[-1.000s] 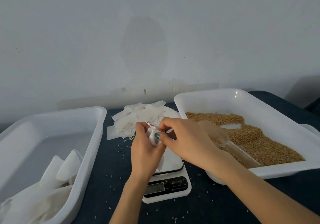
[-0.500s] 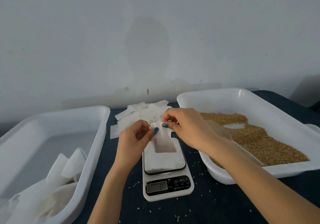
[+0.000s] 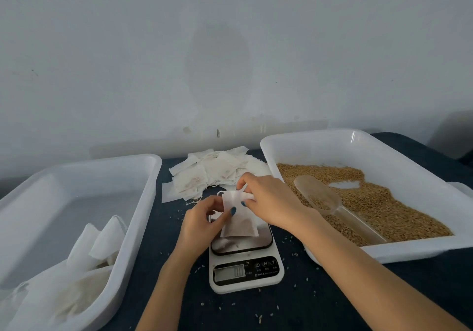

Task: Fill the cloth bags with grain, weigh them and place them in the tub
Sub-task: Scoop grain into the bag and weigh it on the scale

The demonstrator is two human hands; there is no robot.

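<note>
The left tub (image 3: 76,215) sits on the dark bench (image 3: 307,305). A few white cloth bags (image 3: 102,241) lie heaped in its near corner. Behind the middle of the bench, against the wall, a pile of flat bags (image 3: 207,174) is spread out, some with loose threads showing.

In the middle, the left hand (image 3: 202,224) pinches the left edge of a bag (image 3: 238,218), with the thumb on its front face and the fingers curled behind. The bag hangs upright over the platform of the scale (image 3: 245,272). Its lower part looks darker and fuller than its top. I cannot tell whether its bottom touches the platform. The right hand (image 3: 271,200) is close beside the left and pinches the bag's top right corner between thumb and fingertips. Both hands are thus clamped on the one bag. The scale's display is lit, but its digits are too blurred to read.

Loose kernels (image 3: 259,318) lie scattered on the bench around the scale.

The right tub (image 3: 320,149) holds brown grain (image 3: 384,208), spread unevenly with a bare patch near the middle. A clear scoop (image 3: 322,200) lies on the grain with its bowl toward the far side, and a little grain lies in the bowl.
</note>
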